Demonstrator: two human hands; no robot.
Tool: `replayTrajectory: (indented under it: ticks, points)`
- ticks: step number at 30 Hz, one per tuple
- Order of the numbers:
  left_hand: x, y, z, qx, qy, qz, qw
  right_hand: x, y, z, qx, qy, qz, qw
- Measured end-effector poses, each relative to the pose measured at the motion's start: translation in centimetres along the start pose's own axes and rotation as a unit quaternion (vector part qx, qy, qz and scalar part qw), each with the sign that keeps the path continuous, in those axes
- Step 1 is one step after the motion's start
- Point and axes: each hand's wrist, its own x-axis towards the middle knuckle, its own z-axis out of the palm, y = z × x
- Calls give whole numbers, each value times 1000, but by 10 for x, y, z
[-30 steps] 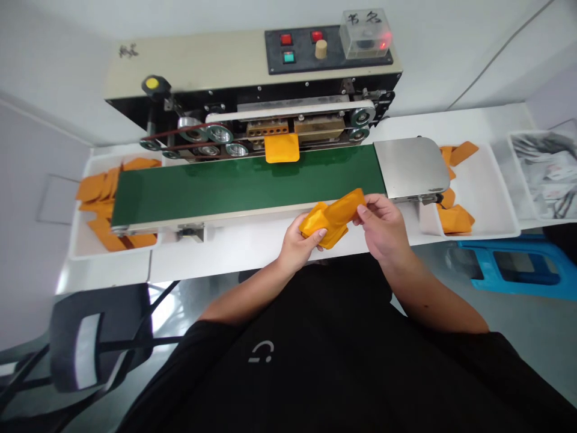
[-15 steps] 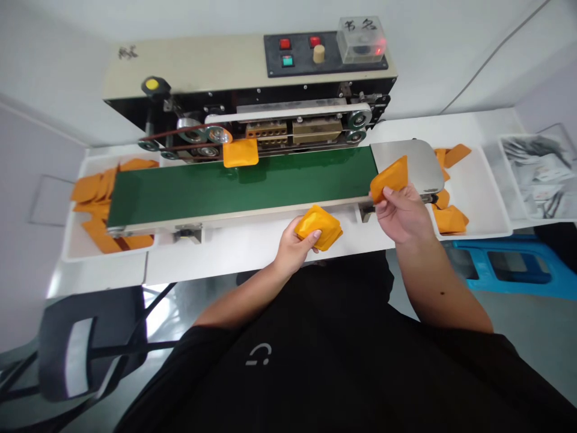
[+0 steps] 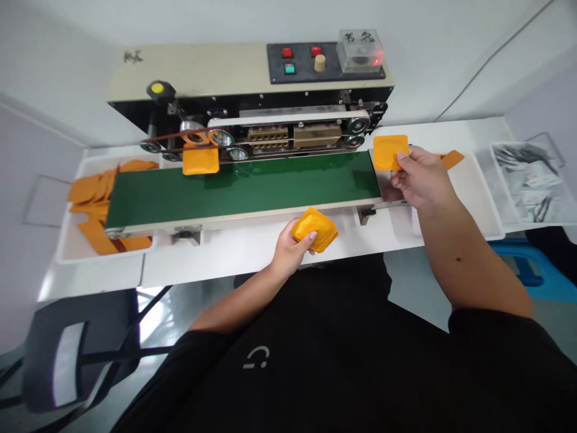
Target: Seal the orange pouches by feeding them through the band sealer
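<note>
My left hand (image 3: pixel 290 248) is closed on a small stack of orange packets (image 3: pixel 313 228) in front of the machine's green belt (image 3: pixel 270 183). Between thumb and fingers, my right hand (image 3: pixel 421 174) grips a single orange packet (image 3: pixel 390 152), held upright over the belt's right end near the metal plate. Another orange packet (image 3: pixel 201 161) hangs at the left part of the sealing machine (image 3: pixel 193 75), its upper edge at the rollers and its body over the belt.
A white bin (image 3: pixel 67 240) with several orange packets stands at the left end of the belt. Right of the belt are a white tray (image 3: pixel 489 198) and a bin of small packets (image 3: pixel 559 207). A dark chair (image 3: pixel 40 343) is at the lower left, a blue stool (image 3: pixel 552 276) at the lower right.
My right hand has moved up and right, and its packet now faces the camera squarely. The packet at the rollers has travelled left. My left hand has barely moved.
</note>
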Motion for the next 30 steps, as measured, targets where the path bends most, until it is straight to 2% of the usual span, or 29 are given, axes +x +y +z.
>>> replayTrajectory:
  ticks: [13, 20, 24, 27, 30]
  points:
    - [0, -2, -10, 9, 15, -3, 1000, 36, 0, 28, -22, -18, -10, 1000]
    - [0, 5, -9, -4, 24, -11, 1000, 38, -6, 49, -58, -34, -7, 998]
    - [0, 4, -8, -7, 25, -14, 1000, 21, 0, 39, -43, 11, -65, 997]
    - [1, 1, -8, -4, 18, -19, 1000, -9, 14, 29, -34, 32, -123, 991]
    - [3, -1, -5, -9, 14, -25, 1000, -48, 35, 26, -42, 3, -150, 988]
